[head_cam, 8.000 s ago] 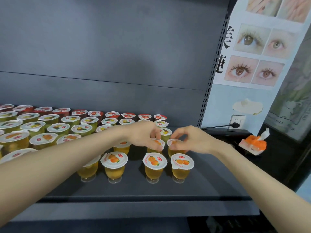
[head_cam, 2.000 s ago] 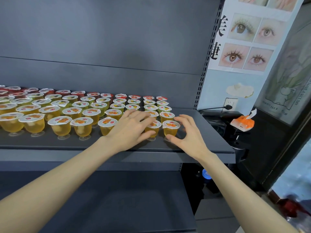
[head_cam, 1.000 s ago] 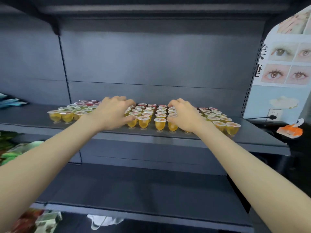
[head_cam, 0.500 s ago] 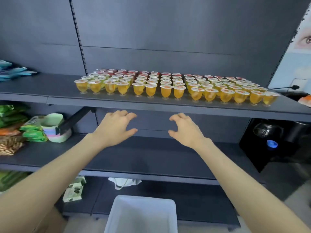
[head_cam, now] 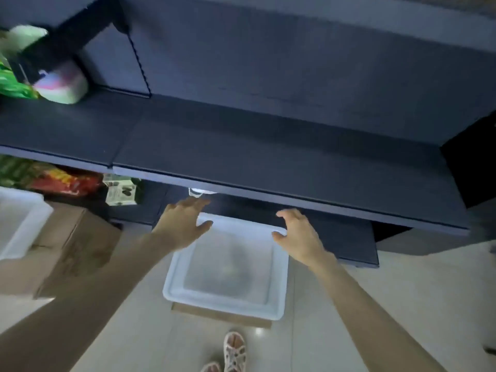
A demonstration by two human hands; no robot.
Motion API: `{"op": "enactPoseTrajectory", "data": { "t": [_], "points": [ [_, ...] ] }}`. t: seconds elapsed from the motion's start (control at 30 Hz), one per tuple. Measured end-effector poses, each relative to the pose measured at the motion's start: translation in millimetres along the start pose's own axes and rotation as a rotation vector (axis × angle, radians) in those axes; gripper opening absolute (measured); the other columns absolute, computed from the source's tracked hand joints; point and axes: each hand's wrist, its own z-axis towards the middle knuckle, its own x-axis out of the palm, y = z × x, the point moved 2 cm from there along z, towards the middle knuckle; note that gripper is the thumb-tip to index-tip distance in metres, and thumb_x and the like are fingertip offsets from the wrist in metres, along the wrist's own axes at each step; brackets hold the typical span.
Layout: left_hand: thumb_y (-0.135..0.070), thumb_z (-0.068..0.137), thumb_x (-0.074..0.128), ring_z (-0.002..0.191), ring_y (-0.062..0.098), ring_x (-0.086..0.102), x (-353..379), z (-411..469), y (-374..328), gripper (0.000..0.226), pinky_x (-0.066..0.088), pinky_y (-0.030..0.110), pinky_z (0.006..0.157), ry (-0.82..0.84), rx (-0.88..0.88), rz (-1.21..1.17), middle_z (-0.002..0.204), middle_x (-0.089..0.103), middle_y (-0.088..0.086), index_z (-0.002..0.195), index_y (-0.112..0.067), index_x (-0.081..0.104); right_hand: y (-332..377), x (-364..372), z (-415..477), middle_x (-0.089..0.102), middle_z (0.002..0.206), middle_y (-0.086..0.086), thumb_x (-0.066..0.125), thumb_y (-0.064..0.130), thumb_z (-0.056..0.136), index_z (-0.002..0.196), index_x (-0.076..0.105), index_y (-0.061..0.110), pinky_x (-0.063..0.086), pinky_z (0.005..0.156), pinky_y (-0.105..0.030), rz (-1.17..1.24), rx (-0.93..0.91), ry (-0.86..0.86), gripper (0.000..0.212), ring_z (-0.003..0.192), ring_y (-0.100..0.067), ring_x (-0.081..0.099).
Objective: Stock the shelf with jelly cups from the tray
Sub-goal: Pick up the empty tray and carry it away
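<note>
The tray point(head_cam: 222, 307) lies just below, between my left hand point(head_cam: 183, 228) and right hand point(head_cam: 299, 237); fingers point(head_cam: 197, 203) spread, holding nothing.

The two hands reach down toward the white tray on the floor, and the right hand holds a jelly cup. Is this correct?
Not quite. The head view shows the right hand empty, fingers loosely spread, like the left hand. Both reach toward the white tray on the floor.
</note>
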Motion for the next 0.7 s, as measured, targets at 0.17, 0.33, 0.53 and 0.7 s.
{"op": "enactPoseTrajectory", "data": {
  "t": [0.17, 0.33, 0.53, 0.7],
  "points": [
    [-0.034, 0.091, 0.055, 0.121, 0.027, 0.046, 116.1, 11.0, 61.6, 0.057, 0.034, 0.042, 0.102, 0.183, -0.226, -0.118, 0.135, 0.047, 0.008, 0.141, -0.017, 0.036, -52.7, 111.9, 27.8, 0.037, 0.143, -0.004, 0.054, 0.028, 0.093, 0.14, 0.037, 0.015, 0.04, 0.099, -0.032, 0.084, 0.171, 0.178, 0.052, 0.13, -0.022, 0.037],
    [-0.029, 0.086, 0.065, 0.124, 0.036, 0.041, 214.0, 25.9, 119.7, 0.069, 0.035, 0.052, 0.103, 0.174, -0.455, -0.249, 0.143, 0.036, 0.016, 0.143, -0.009, 0.031, -105.3, 209.6, 51.9, 0.027, 0.15, -0.008, 0.06, 0.028, 0.09, 0.144, 0.03, 0.013, 0.033, 0.106, -0.037, 0.183, 0.392, 0.123, 0.064, 0.135, -0.028, 0.027],
    [-0.032, 0.086, 0.064, 0.128, 0.043, 0.035, 303.0, 41.6, 162.5, 0.085, 0.034, 0.056, 0.1, 0.122, -0.589, -0.364, 0.149, 0.025, 0.018, 0.15, -0.011, 0.012, -160.0, 288.1, 73.6, 0.011, 0.158, -0.009, 0.066, 0.025, 0.087, 0.152, 0.007, 0.013, 0.027, 0.112, -0.042, 0.375, 0.643, -0.052, 0.089, 0.14, -0.035, 0.023],
    [-0.026, 0.094, 0.055, 0.116, 0.047, 0.047, 335.3, 52.0, 180.9, 0.069, 0.037, 0.058, 0.095, -0.017, -0.604, -0.371, 0.139, 0.044, 0.021, 0.149, -0.015, 0.014, -186.6, 320.6, 82.4, 0.051, 0.135, -0.014, 0.06, 0.013, 0.089, 0.147, 0.023, 0.016, 0.044, 0.099, -0.042, 0.515, 0.734, -0.176, 0.069, 0.117, -0.037, 0.053]
  ]
}}
